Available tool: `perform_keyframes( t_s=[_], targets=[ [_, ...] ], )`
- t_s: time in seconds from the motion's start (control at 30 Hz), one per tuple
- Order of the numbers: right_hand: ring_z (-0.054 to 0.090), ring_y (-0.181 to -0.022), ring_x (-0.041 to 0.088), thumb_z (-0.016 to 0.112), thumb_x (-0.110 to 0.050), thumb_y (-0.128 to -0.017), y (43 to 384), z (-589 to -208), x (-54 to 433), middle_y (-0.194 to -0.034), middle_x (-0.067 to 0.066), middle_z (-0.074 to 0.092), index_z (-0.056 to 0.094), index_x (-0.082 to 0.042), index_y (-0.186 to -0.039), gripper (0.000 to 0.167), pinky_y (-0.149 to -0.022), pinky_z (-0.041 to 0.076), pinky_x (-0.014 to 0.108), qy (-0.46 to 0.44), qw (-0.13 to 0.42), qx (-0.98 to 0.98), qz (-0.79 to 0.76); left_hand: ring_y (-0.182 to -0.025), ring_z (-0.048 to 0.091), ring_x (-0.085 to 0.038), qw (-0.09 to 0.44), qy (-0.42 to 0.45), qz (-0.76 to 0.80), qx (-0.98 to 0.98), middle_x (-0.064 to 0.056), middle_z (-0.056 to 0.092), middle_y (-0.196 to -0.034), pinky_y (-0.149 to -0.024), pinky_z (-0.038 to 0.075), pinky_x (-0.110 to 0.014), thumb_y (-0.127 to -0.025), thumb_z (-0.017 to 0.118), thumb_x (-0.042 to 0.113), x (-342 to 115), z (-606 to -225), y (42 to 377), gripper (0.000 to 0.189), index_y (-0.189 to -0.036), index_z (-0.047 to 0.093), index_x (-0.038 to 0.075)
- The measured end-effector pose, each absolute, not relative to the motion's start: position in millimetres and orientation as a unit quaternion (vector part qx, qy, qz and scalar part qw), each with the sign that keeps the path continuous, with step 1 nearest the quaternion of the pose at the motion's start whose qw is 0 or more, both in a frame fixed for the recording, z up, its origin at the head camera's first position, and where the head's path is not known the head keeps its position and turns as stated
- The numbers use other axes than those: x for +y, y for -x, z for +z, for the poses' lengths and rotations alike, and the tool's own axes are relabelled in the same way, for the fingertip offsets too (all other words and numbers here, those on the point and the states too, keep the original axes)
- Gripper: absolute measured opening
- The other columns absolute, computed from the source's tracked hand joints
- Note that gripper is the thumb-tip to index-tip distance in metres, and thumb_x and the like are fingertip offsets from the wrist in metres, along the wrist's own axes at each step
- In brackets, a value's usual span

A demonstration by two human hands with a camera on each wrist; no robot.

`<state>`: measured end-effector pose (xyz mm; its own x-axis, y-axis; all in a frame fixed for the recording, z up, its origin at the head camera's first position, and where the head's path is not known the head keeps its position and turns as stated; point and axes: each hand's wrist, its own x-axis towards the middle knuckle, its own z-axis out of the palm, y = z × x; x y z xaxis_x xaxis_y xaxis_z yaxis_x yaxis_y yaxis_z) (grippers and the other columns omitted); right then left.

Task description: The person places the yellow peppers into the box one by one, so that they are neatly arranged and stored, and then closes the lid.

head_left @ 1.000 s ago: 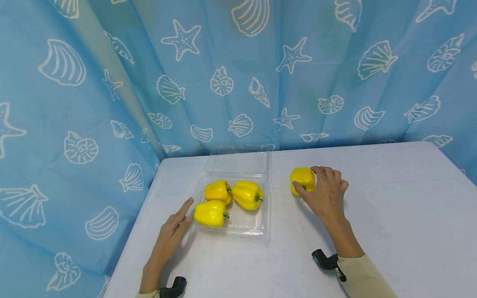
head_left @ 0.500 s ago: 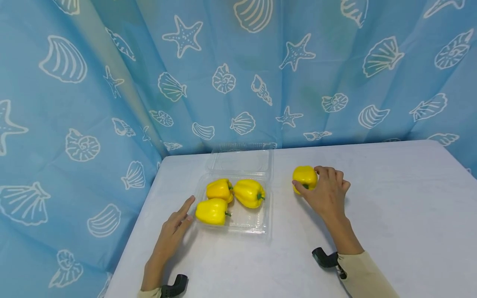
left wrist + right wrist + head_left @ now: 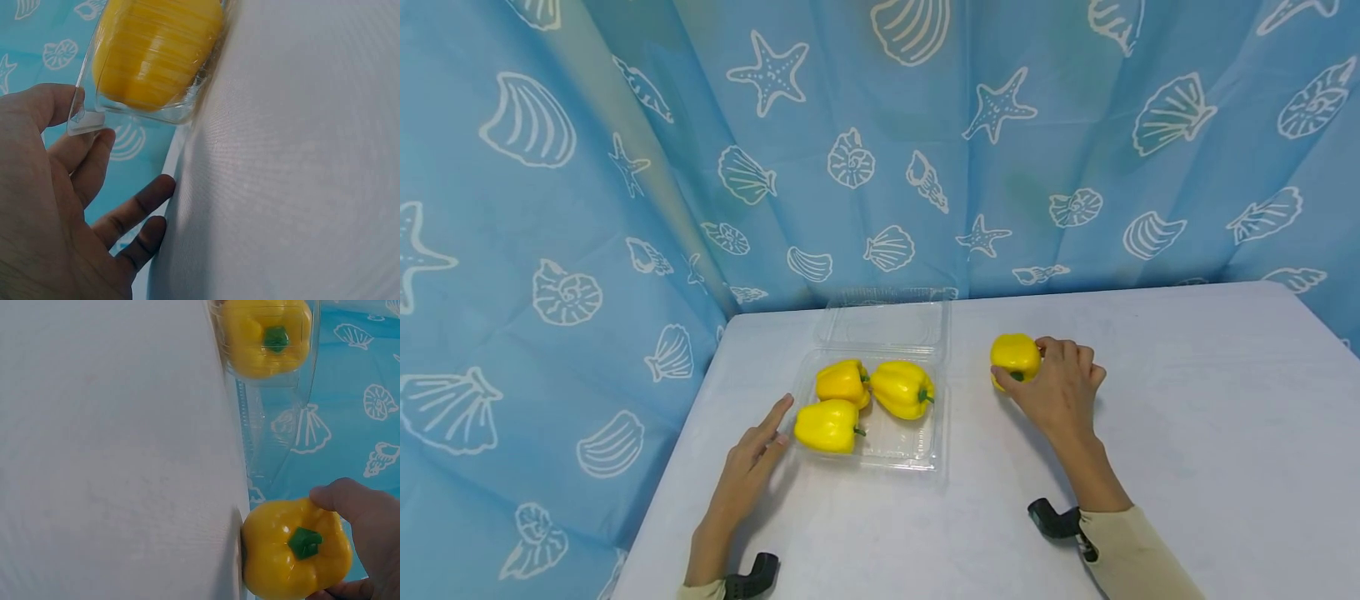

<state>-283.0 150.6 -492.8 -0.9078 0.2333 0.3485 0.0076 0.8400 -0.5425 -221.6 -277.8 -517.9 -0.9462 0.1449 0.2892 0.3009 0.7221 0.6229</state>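
Note:
On the white table stands a clear plastic clamshell container (image 3: 895,454), its lid (image 3: 883,325) folded back. Inside lie three yellow bell peppers, one at the front left (image 3: 825,427), one behind it (image 3: 841,383) and one at the right (image 3: 901,390). My left hand (image 3: 747,471) pinches the container's left rim, thumb on one side and fingertips on the other, as the left wrist view shows. To the right of the container another yellow bell pepper (image 3: 294,550) sits on the table, green stem visible. My right hand (image 3: 1060,387) grips it between thumb and fingers.
A white cloth covers the table (image 3: 1187,400). Behind it and along the left hangs a blue curtain (image 3: 685,167) with shells and starfish. Black camera mounts sit on the left wrist (image 3: 752,575) and right wrist (image 3: 1054,521).
The whole view has shifted slightly as the head moved. Both hands keep their places at the container and the pepper.

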Motion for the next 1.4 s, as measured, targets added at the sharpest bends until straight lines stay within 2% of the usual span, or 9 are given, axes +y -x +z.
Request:
perform_keyframes(
  t_s=[0.17,0.47,0.9,1.4],
  targets=[
    [0.037,-0.107,0.043,0.083,-0.038,-0.078,278.9,-488.3,151.0,-0.112,0.025,0.053,0.055,0.007,-0.122,0.069,-0.083,0.023,0.058,0.046,0.209,-0.934,0.286,-0.104,0.056,-0.018,0.109,0.12,-0.351,-0.922,0.006,0.044,-0.154,-0.083,0.048,-0.045,-0.105,0.052,0.027,-277.9,-517.8,220.1,0.051,-0.154,0.041,0.03],
    [0.036,-0.116,0.044,0.082,-0.037,-0.08,274.4,-476.1,148.0,-0.122,0.025,0.053,0.055,0.004,-0.127,0.068,-0.087,0.02,0.059,0.005,0.192,-0.926,0.325,-0.109,0.057,-0.021,0.106,0.119,-0.354,-0.922,0.007,0.042,-0.155,-0.086,0.048,-0.047,-0.105,0.05,0.031,-279.2,-519.1,217.7,0.05,-0.155,0.04,0.03],
    [0.034,-0.12,0.044,0.082,-0.038,-0.081,269.3,-467.9,153.4,-0.128,0.024,0.05,0.053,0.001,-0.132,0.071,-0.089,0.021,0.06,-0.019,0.175,-0.927,0.331,-0.112,0.058,-0.025,0.106,0.117,-0.353,-0.922,0.005,0.043,-0.155,-0.087,0.048,-0.049,-0.105,0.05,0.03,-278.6,-517.6,218.3,0.05,-0.155,0.04,0.03],
    [0.033,-0.125,0.043,0.082,-0.037,-0.081,262.9,-458.8,153.1,-0.134,0.022,0.049,0.054,-0.001,-0.135,0.072,-0.091,0.02,0.06,-0.047,0.175,-0.914,0.362,-0.109,0.058,-0.022,0.107,0.124,-0.353,-0.921,0.006,0.043,-0.155,-0.086,0.048,-0.048,-0.105,0.052,0.028,-278.7,-517.6,221.8,0.051,-0.155,0.04,0.031]
  ],
)
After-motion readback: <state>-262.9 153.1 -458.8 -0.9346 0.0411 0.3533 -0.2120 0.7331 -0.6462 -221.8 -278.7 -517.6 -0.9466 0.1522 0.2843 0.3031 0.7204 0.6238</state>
